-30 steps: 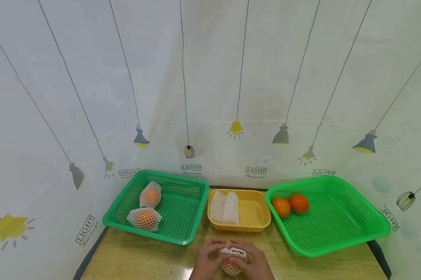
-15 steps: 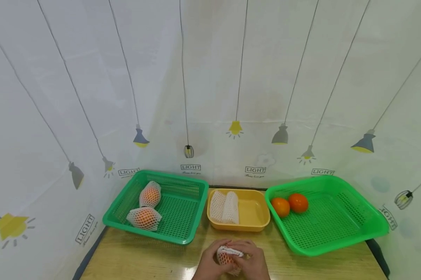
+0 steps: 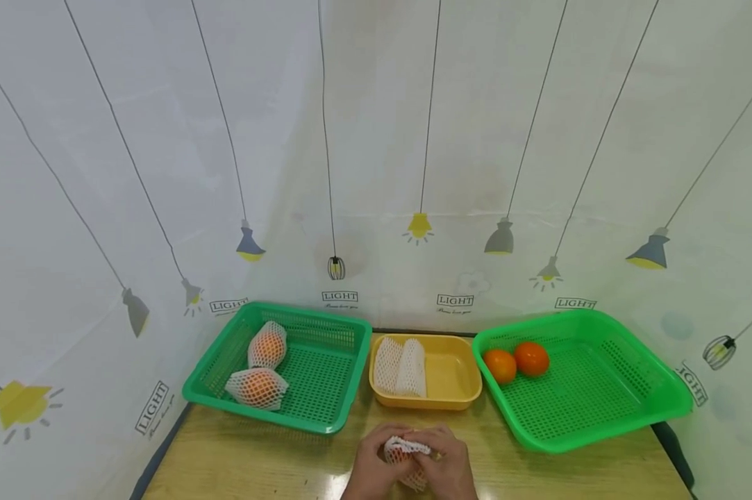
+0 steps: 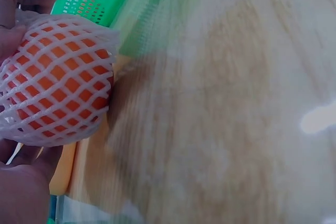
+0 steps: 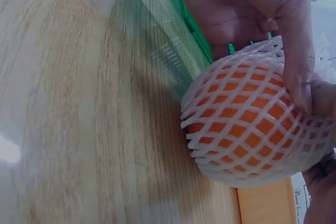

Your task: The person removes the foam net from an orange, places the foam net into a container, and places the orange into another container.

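An orange in a white foam net sleeve (image 3: 400, 454) is held between both hands at the table's near edge. My left hand (image 3: 373, 467) grips it from the left, its thumb on the near side. From the right, my right hand (image 3: 448, 464) pinches the net's bunched white rim near the top. In the left wrist view the netting (image 4: 63, 82) is stretched over the fruit in open diamonds. In the right wrist view the thumbs meet on the netted orange (image 5: 247, 119), which sits just above the wood. The fingers cover part of the fruit.
At the left stands a dark green basket (image 3: 316, 417) with two netted oranges (image 3: 258, 387). A yellow tray (image 3: 453, 371) holds white foam nets (image 3: 411, 368) in the middle. On the right, a bright green basket (image 3: 588, 410) holds two bare oranges (image 3: 531, 359). A printed curtain (image 3: 376, 139) hangs behind.
Both hands have closed in around the netted orange. The net's white rim has shifted slightly left and is more tilted. Baskets and tray have stayed in place.
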`<state>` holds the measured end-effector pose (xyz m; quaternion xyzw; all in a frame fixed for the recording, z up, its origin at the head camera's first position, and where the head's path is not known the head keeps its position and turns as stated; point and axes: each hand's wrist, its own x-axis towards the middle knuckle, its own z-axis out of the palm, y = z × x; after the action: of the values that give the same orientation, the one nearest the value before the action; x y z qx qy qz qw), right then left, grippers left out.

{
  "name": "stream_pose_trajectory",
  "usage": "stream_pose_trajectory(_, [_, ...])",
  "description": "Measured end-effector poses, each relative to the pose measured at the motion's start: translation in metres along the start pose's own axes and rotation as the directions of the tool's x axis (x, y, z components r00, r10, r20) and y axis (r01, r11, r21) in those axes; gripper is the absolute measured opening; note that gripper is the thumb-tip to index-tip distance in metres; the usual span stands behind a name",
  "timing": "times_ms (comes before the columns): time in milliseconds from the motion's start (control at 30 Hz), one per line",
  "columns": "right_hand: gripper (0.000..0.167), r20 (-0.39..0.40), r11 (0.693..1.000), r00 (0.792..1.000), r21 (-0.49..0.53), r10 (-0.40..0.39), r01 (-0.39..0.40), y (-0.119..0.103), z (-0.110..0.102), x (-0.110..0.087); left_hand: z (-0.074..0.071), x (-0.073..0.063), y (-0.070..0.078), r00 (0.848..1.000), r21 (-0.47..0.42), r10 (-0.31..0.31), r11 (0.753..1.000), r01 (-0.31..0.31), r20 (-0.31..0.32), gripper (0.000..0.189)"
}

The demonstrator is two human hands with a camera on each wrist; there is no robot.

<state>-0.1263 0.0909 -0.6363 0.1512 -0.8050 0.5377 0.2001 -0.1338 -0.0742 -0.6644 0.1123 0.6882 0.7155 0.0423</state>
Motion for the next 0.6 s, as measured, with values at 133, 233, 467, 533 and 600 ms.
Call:
stream_pose_trajectory(133, [0.033, -0.003, 0.999, 1.000, -0.011, -0.030, 0.030, 0.0002, 0.0002, 0.0011, 0.0007, 0.0012, 0.0006, 0.999, 0.016, 0.030, 0.999, -0.030, -0.029, 0.038])
stream_pose_trajectory(233, [0.032, -0.003, 1.000, 1.000, -0.003, -0.029, 0.029, 0.0000, 0.0001, 0.0014, 0.0008, 0.0019, 0.0004, 0.998, 0.035, 0.037, 0.999, -0.035, -0.045, 0.033])
stream_pose_trajectory(467, [0.030, -0.017, 0.999, 0.999, 0.026, -0.027, 0.028, -0.0048, 0.0006, 0.0026, 0.0010, 0.0038, 0.0017, 0.998, 0.077, 0.014, 0.997, -0.010, -0.057, 0.021])
stream_pose_trajectory(533, [0.030, -0.016, 1.000, 1.000, 0.031, -0.002, 0.003, -0.0060, 0.0005, 0.0039, 0.0013, 0.0045, 0.0036, 0.998, 0.099, 0.015, 0.995, -0.009, -0.065, 0.017])
stream_pose_trajectory(600, [0.030, -0.011, 0.999, 1.000, 0.039, 0.029, -0.028, -0.0083, -0.0007, 0.0057, 0.0018, 0.0054, 0.0063, 0.997, 0.124, 0.025, 0.992, -0.016, -0.075, 0.014])
